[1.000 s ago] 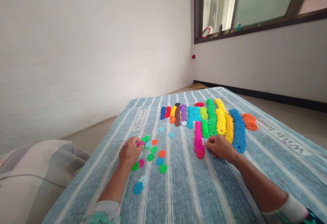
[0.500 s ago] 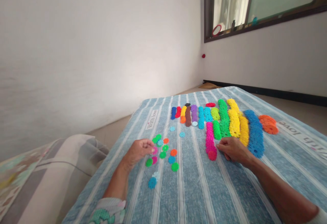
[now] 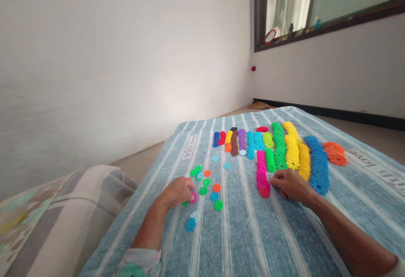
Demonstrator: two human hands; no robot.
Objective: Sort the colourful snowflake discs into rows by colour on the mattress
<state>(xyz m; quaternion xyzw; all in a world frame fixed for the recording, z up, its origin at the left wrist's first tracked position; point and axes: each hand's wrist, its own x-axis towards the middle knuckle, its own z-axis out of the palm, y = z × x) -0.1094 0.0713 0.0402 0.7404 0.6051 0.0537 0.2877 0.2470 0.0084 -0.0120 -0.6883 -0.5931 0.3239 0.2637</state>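
On soft bedding (image 3: 247, 235) I judged the right hand (image 3: 289, 184), fingers curled together, might scatter the adjacent pink row (image 3: 262, 171); the left hand (image 3: 177, 192) kept none apart, fingers pinching a pink disc (image 3: 193, 197).

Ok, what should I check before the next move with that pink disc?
1. Left hand on the pink disc: fingertips touch it, ok; firm grip, cannot tell.
2. Right hand beside the near end of the pink row: ok.
3. Striped sheet bare between the loose discs and the pink row: ok.
4. Loose discs lying flat: ok.
5. Nothing hidden under the left hand: cannot tell.
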